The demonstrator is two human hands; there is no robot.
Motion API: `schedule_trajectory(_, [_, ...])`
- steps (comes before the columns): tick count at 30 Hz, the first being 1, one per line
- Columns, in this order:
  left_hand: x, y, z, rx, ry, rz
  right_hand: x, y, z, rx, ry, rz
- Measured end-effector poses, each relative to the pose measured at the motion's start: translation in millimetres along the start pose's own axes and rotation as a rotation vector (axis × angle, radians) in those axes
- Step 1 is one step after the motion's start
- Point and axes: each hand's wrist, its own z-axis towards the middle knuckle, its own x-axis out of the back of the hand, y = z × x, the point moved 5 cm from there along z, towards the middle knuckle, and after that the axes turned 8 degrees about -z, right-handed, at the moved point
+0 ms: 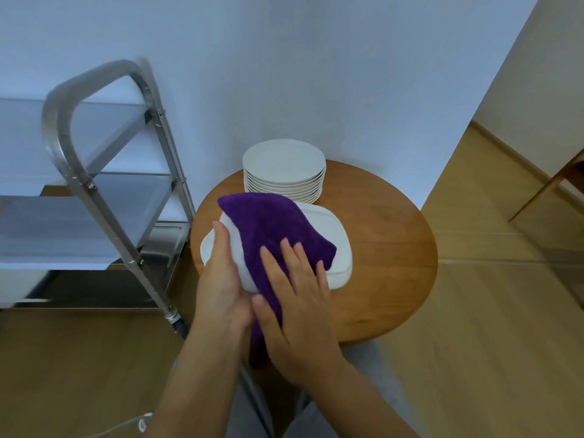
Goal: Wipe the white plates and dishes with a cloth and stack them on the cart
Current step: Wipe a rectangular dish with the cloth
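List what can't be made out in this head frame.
- Dish surface, head view: mostly covered by the purple cloth and the right hand; clean or not, unknowable.
- Left hand fingertips: hidden behind the dish's edge.
- Plate stack count: lower plates hidden behind the dish and cloth.
- Cart: cut off by the left edge, blurred; whether dishes sit on it is unclear.
- Round table legs: hidden under its top.

No text, label, brand, number or sign can be read anywhere.
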Motion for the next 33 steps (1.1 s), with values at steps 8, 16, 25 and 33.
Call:
schedule_trajectory(8, [-1,21,-7,-0.083,-0.071,0.067,21,90,-4,-0.633,-0.004,0.466])
schedule_trajectory(16, [-9,14,-2,-0.077,-0.046,0.271,49,28,11,-0.204,0.04,0.453])
schedule_trajectory(25, [-12,-2,-23,-0.02,-0.022,0.379,34,-1,43,-0.016,-0.07,0.121])
schedule_trajectory(33, [-19,4,-33,0.009,-0.212,0.588,53,31,72,-0.094,-0.198,0.377])
